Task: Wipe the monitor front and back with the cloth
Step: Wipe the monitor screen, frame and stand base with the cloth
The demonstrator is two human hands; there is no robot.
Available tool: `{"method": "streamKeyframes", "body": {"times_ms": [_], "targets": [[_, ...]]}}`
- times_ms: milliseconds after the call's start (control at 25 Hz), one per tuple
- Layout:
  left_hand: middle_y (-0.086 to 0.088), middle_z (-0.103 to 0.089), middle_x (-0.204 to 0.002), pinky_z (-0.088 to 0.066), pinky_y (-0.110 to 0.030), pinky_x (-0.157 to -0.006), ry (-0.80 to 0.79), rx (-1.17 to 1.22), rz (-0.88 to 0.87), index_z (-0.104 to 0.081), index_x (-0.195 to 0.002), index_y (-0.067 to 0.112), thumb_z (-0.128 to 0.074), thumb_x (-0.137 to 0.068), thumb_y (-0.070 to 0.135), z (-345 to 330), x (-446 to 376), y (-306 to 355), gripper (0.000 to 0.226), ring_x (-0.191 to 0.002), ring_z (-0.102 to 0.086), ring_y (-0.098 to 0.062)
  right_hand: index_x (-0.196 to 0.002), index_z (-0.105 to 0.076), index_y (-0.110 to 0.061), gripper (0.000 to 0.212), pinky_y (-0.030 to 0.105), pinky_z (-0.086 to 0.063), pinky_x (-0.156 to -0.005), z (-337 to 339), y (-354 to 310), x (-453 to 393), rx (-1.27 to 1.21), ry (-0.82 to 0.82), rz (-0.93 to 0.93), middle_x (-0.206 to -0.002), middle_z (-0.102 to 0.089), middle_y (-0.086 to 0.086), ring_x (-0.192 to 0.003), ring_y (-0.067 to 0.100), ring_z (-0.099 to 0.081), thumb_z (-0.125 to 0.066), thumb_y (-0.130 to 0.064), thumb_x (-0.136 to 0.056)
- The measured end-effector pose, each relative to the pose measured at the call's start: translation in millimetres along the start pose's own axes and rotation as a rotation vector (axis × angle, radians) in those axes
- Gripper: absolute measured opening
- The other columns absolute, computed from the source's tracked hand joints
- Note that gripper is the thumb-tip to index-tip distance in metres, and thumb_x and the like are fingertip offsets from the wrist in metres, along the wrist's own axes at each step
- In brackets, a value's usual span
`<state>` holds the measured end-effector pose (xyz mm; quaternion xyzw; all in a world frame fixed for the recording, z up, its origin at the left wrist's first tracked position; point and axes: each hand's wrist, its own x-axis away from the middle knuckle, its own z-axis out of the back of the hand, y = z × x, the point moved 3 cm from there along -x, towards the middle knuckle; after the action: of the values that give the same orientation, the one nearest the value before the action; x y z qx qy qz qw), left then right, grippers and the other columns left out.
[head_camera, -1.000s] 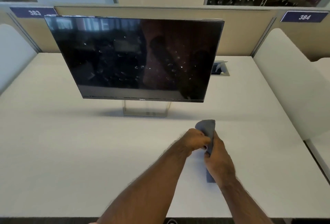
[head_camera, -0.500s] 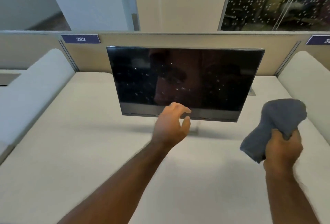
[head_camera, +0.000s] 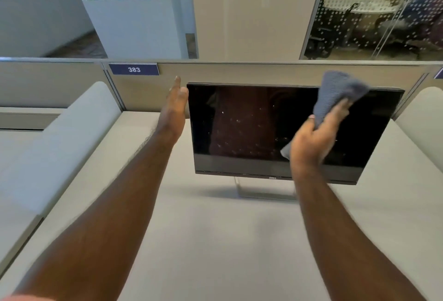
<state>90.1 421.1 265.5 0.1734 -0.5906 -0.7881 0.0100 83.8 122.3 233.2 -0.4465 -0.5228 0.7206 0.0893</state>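
the monitor [head_camera: 251, 133] stands on its clear stand [head_camera: 263, 190] toward the far side of the pale desk [head_camera: 215, 240], screen dark and facing the camera, with a scatter of small light specks across the middle of the glass. it sits a bit right of centre, its top edge just below the top of the beige partition [head_camera: 239, 73] behind it.

the grey cloth [head_camera: 335, 94] is up in front of the screen's upper right part, bunched into a loose wad. the right hand [head_camera: 314, 140] has it gripped from below: fingers [head_camera: 338, 111] curled up around the lower part of the cloth, thumb on the left side, so most of the fabric pokes out above the fingers and a small corner hangs out under the palm. the top of the wad overlaps the monitor's upper edge. can't tell if the cloth is actually pressing on the glass or just in front of it.

the left hand [head_camera: 175, 106] is flat and open, fingers straight and together, holding nothing, edge-on right beside the monitor's upper left corner. looks like it's at the bezel or just off it, hard to call.

further out: a blue tag reading 383 [head_camera: 134, 69] on the partition to the left, rounded pale dividers on both sides of the desk, a white planter [head_camera: 134, 27] with palms beyond, and a dotted glass wall [head_camera: 374, 13] far right.
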Motion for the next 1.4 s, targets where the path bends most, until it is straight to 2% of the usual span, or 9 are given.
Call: {"method": "streamKeyframes", "body": {"times_ms": [120, 240, 360, 520, 680, 800, 960, 1160, 1400], "targets": [[0.025, -0.045, -0.137, -0.027, -0.011, -0.104, -0.083, 0.147, 0.094, -0.039, -0.145, 0.027, -0.018, -0.105, 0.046, -6.7, -3.8, 2.0, 0.048, -0.123, -0.041, 0.012, -0.15, -0.023, 0.006, 0.067, 0.041, -0.005, -0.123, -51.5, -16.3, 33.1, 0.23, -0.168, 0.137, -0.158, -0.018, 0.026, -0.149, 0.039, -0.012, -0.048, -0.001, -0.089], [0.032, -0.056, -0.113, -0.038, 0.002, -0.079, -0.124, 0.213, 0.097, -0.05, -0.123, 0.035, -0.013, -0.106, 0.042, -9.5, -9.1, 2.2, 0.042, -0.098, -0.053, 0.024, -0.152, -0.019, 0.001, 0.073, 0.056, -0.01, -0.12, -89.5, -24.9, 69.9, 0.444, -0.348, 0.261, -0.159, -0.016, 0.026, -0.148, 0.042, -0.013, -0.046, -0.008, -0.085], [0.021, -0.053, -0.133, -0.029, -0.007, -0.099, -0.141, 0.247, 0.123, -0.046, -0.14, 0.022, -0.011, -0.105, 0.044, -3.0, -17.6, -9.1, 0.054, -0.113, -0.047, 0.019, -0.154, -0.016, -0.005, 0.077, 0.056, -0.007, -0.118, -125.5, -40.9, 102.4, 0.556, -0.505, 0.498, -0.161, -0.014, 0.021, -0.148, 0.04, -0.012, -0.049, -0.008, -0.084], [-0.001, -0.047, -0.148, -0.018, -0.032, -0.115, -0.162, 0.244, 0.153, -0.045, -0.144, 0.017, -0.01, -0.102, 0.053, 11.4, -24.1, -20.4, 0.065, -0.14, -0.035, -0.014, -0.153, -0.025, -0.011, 0.063, 0.055, -0.008, -0.12, -155.3, -53.6, 121.3, 0.587, -0.623, 0.71, -0.161, -0.021, 0.012, -0.15, 0.033, -0.014, -0.033, -0.014, -0.091], [0.006, -0.043, -0.151, -0.004, -0.041, -0.121, -0.191, 0.231, 0.136, -0.043, -0.146, 0.021, -0.01, -0.101, 0.057, 14.3, -26.6, -24.2, 0.066, -0.145, -0.026, -0.011, -0.154, -0.024, -0.014, 0.065, 0.052, -0.007, -0.12, -128.1, -16.6, 139.3, 0.742, -0.752, 0.788, -0.162, -0.021, 0.006, -0.15, 0.028, -0.016, -0.033, -0.014, -0.09], [0.007, -0.045, -0.149, -0.004, -0.038, -0.12, -0.183, 0.216, 0.118, -0.044, -0.145, 0.021, -0.011, -0.101, 0.055, 14.7, -27.0, -23.2, 0.065, -0.143, -0.028, -0.008, -0.155, -0.019, -0.013, 0.068, 0.053, -0.001, -0.12, -115.7, -7.1, 139.6, 0.798, -0.762, 0.76, -0.164, -0.014, 0.007, -0.151, 0.029, -0.01, -0.037, -0.013, -0.089], [0.003, -0.042, -0.151, -0.014, -0.026, -0.114, -0.182, 0.225, 0.106, -0.042, -0.147, 0.017, -0.013, -0.104, 0.049, 13.2, -23.7, -17.0, 0.061, -0.142, -0.028, -0.006, -0.153, -0.024, -0.009, 0.061, 0.054, -0.005, -0.121, -142.4, -47.5, 109.5, 0.654, -0.61, 0.757, -0.161, -0.021, 0.012, -0.15, 0.031, -0.014, -0.03, -0.012, -0.092], [0.004, -0.04, -0.153, -0.018, -0.031, -0.12, -0.092, 0.066, -0.006, -0.045, -0.145, 0.02, -0.024, -0.104, 0.047, 10.8, -24.0, -8.3, 0.053, -0.141, -0.03, -0.003, -0.154, -0.021, -0.011, 0.065, 0.054, -0.005, -0.121, -132.9, -39.7, 105.9, 0.695, -0.633, 0.754, -0.163, -0.017, 0.009, -0.151, 0.028, -0.007, -0.036, -0.012, -0.091], [0.005, -0.016, -0.162, 0.002, -0.033, -0.119, -0.072, -0.506, -0.22, -0.029, -0.152, 0.02, -0.016, -0.101, 0.045, -3.7, -21.7, -2.1, 0.058, -0.15, -0.004, -0.011, -0.152, -0.016, 0.002, 0.082, 0.062, -0.016, -0.117, -67.6, 5.3, 43.0, 0.854, -0.409, 0.217, -0.159, -0.014, 0.026, -0.147, 0.045, -0.012, -0.05, -0.001, -0.078]]}}
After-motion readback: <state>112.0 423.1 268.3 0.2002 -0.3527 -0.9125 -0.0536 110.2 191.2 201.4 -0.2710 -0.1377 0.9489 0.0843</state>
